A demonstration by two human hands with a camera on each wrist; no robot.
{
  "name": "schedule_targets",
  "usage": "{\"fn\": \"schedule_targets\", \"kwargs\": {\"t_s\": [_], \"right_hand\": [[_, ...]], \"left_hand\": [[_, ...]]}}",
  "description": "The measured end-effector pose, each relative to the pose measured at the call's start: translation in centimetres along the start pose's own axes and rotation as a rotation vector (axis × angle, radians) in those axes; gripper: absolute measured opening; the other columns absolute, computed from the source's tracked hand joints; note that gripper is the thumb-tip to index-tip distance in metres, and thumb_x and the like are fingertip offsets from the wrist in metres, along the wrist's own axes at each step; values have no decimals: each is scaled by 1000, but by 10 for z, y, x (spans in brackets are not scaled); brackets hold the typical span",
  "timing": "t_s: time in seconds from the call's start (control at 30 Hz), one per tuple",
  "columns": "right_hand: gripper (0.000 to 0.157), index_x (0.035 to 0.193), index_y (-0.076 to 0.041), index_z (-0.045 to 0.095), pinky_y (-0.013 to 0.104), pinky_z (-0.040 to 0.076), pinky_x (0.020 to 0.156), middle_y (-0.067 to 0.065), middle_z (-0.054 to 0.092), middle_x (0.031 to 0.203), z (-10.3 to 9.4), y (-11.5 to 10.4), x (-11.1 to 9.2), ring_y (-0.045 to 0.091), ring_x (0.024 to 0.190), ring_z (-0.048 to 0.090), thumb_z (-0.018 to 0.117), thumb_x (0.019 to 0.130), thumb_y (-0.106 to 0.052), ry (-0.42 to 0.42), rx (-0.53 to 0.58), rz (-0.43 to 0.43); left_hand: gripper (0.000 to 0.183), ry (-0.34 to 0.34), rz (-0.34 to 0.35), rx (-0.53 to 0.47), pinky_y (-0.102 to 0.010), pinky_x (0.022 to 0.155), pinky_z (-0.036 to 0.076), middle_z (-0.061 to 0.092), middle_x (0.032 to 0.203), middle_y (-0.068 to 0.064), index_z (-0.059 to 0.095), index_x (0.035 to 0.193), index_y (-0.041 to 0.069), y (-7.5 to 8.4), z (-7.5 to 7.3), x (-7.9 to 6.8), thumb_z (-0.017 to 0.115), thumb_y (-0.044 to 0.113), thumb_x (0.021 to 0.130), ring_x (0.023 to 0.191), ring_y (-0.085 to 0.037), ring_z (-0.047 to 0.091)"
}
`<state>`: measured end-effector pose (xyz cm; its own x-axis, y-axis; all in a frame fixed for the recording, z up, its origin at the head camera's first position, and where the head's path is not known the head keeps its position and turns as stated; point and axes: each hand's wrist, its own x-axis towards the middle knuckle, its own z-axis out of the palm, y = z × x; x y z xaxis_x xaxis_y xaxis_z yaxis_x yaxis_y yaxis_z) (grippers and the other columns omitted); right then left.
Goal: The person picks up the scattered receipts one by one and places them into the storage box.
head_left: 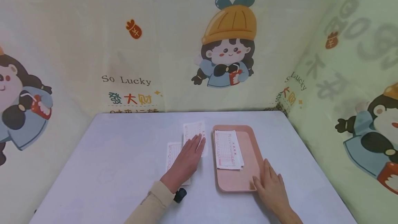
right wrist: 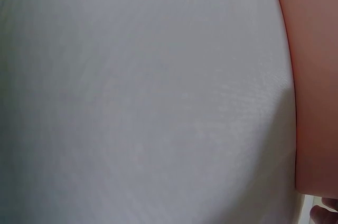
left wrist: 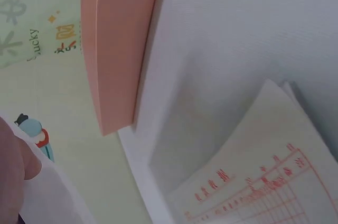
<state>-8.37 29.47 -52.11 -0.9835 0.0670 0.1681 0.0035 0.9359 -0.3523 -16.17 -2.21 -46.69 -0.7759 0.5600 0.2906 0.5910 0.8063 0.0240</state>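
Observation:
My left hand [head_left: 186, 161] pinches a white printed form [head_left: 190, 130], fingers extended over its top. In the left wrist view the thumb [left wrist: 29, 163] lies against the blank underside of the raised sheet [left wrist: 50, 197]. Below that hand lies another printed form [head_left: 173, 153], with red print, partly hidden by the arm; its edge suggests a stack. A pink tray [head_left: 230, 182] holds a small pile of similar forms [head_left: 228, 149] at its left side. At the tray's lower right corner rests my right hand [head_left: 273, 189], its fingers fairly straight along the outside and its thumb at the rim.
All of this is on a white table [head_left: 124, 155]. Cartoon-printed cloth [head_left: 174, 44] surrounds its back and sides. Close to the left wrist view, the tray's side wall [left wrist: 119, 49] rises above the tabletop.

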Motion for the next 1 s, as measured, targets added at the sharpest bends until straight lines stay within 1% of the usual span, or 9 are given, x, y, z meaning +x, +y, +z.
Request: {"fn": "schedule_targets", "kwargs": {"t_s": [0.2, 0.4, 0.57, 0.67, 0.9, 1.0], "right_hand": [[79, 152, 9, 21, 76, 17, 109, 35, 37, 148, 1, 2, -1, 52, 135, 40, 54, 98, -37, 9, 7, 2], [79, 152, 8, 23, 75, 14, 110, 34, 38, 148, 3, 3, -1, 51, 137, 37, 56, 97, -37, 50, -4, -22], [81, 153, 6, 24, 76, 11, 110, 32, 35, 152, 5, 4, 0, 48, 141, 31, 57, 95, -40, 82, -23, -45], [82, 153, 5, 25, 77, 11, 109, 30, 34, 154, 5, 4, 0, 48, 141, 31, 58, 95, -41, 100, -36, -57], [83, 155, 3, 23, 78, 10, 109, 28, 30, 157, 6, 4, 1, 47, 143, 28, 58, 95, -43, 89, -39, -47], [83, 155, 1, 24, 79, 11, 108, 27, 30, 157, 6, 4, 0, 47, 142, 29, 59, 94, -43, 94, -36, -45]], "left_hand": [[63, -25, 11, -12, -42, 122, 29, 32, 161, -16, 30, 154, 1, 7, -2, 9, 57, 0, 96, 150, -30, 31], [62, -45, 25, -26, -43, 123, 28, 31, 161, -17, 30, 154, 1, 13, -1, 15, 53, -2, 97, 150, -30, 30], [60, -37, 50, -9, -43, 122, 30, 34, 159, -18, 31, 153, 0, 16, 3, 18, 54, 0, 97, 149, -31, 32], [59, -35, 59, -6, -43, 122, 30, 34, 159, -18, 32, 152, 1, 18, 6, 20, 52, 0, 97, 148, -31, 33], [59, -27, 90, 11, -43, 121, 32, 35, 158, -18, 33, 152, 1, 25, 7, 24, 51, -3, 96, 148, -31, 33], [61, -56, 91, 15, -42, 122, 30, 34, 160, -16, 31, 153, 2, 30, 7, 27, 52, -3, 97, 149, -30, 32]]}}
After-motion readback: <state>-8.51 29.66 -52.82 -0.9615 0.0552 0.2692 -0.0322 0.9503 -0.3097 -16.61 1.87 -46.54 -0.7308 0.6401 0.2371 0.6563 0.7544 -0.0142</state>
